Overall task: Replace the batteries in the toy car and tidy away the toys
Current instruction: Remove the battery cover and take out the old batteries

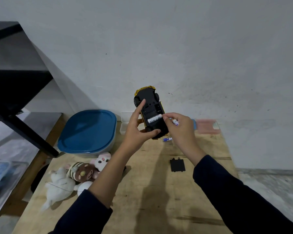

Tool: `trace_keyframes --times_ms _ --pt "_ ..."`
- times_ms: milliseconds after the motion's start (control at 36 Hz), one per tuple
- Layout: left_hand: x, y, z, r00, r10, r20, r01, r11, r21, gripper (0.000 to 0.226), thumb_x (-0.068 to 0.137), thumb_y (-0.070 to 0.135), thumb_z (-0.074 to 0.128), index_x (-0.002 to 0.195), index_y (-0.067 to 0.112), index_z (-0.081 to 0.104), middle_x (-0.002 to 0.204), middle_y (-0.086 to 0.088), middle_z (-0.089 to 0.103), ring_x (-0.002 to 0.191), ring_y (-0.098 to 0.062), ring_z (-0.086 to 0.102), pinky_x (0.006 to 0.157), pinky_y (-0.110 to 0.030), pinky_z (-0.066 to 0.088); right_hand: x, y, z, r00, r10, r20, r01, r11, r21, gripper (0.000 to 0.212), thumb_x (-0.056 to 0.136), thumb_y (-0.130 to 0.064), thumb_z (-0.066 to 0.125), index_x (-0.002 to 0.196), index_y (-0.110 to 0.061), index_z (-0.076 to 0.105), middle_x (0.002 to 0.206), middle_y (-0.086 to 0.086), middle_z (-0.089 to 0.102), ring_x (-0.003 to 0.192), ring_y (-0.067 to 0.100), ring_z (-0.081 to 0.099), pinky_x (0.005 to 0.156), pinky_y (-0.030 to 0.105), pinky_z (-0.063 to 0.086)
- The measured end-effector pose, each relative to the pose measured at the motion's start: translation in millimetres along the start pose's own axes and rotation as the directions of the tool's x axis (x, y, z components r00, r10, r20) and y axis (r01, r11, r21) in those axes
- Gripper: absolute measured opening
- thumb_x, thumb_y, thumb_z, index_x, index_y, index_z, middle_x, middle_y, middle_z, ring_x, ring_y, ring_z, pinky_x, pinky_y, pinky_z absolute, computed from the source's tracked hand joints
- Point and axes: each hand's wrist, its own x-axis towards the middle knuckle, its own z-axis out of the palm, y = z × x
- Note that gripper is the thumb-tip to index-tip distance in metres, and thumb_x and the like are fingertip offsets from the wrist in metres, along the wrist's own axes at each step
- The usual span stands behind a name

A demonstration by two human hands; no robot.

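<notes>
The left hand (137,125) grips the yellow plastic toy car (150,112) above the wooden counter (152,191), underside up and its battery bay open, with one white cylindrical battery (154,118) lying inside. The right hand (179,128) touches this battery's end with its fingertips and pinches a second white battery (175,122). On the counter lie a blue-and-white battery (167,139), a flat black battery cover (177,165) and a pile of small plush toys (74,176) beside a blue-lidded plastic box (90,130).
</notes>
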Motion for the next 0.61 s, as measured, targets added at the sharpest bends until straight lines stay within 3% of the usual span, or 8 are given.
trace_keyframes --times_ms 139,250,278,417,611 --pt "-0.6 -1.3 4.7 1.000 0.016 -0.022 -0.015 0.997 0.072 0.097 0.066 0.015 0.081 0.140 0.050 0.029 0.139 0.019 0.039 0.126 -0.019 0.047 0.096 -0.052 0.048 0.0 2.6 4.2 0.998 0.012 -0.061 -0.011 1.000 0.016 0.017 0.090 -0.013 0.058 0.100 -0.011 0.072 0.095 -0.003 0.070 0.087 0.001 0.060 0.077 0.003 0.044" --pt "-2.4 -2.9 6.2 1.000 0.027 -0.009 -0.026 0.996 0.082 0.097 0.068 0.008 0.079 0.140 0.050 0.030 0.136 0.020 0.039 0.123 -0.018 0.047 0.091 -0.047 0.053 -0.9 3.4 6.8 0.993 0.084 -0.077 -0.078 0.994 0.080 0.015 0.091 -0.017 0.058 0.096 -0.012 0.071 0.090 -0.002 0.069 0.091 0.013 0.065 0.083 0.030 0.054" --pt "-2.6 -2.9 6.3 1.000 0.030 0.000 -0.030 0.996 0.086 0.096 0.069 0.006 0.079 0.140 0.050 0.030 0.135 0.019 0.039 0.122 -0.018 0.048 0.090 -0.045 0.054 -1.5 3.7 7.0 0.993 0.088 -0.084 -0.081 0.993 0.082 0.014 0.091 -0.017 0.058 0.095 -0.013 0.071 0.089 -0.003 0.069 0.091 0.014 0.065 0.082 0.029 0.053" --pt "-3.3 -0.5 7.0 0.999 0.036 0.030 -0.039 0.993 0.114 0.094 0.072 0.002 0.076 0.141 0.046 0.029 0.130 0.024 0.038 0.119 -0.014 0.048 0.088 -0.038 0.055 -3.8 6.4 6.5 0.989 0.078 -0.123 -0.071 0.996 0.058 0.013 0.091 -0.017 0.058 0.093 -0.013 0.070 0.086 -0.007 0.066 0.088 0.007 0.059 0.071 0.000 0.039" --pt "-5.4 -0.5 9.8 0.999 0.023 0.024 -0.025 0.994 0.110 0.094 0.071 0.002 0.077 0.141 0.046 0.030 0.131 0.022 0.039 0.119 -0.013 0.048 0.087 -0.037 0.056 -5.9 10.1 7.2 0.986 0.079 -0.150 -0.069 0.995 0.068 0.013 0.091 -0.016 0.058 0.092 -0.013 0.071 0.082 -0.009 0.065 0.084 0.006 0.058 0.069 0.001 0.039"
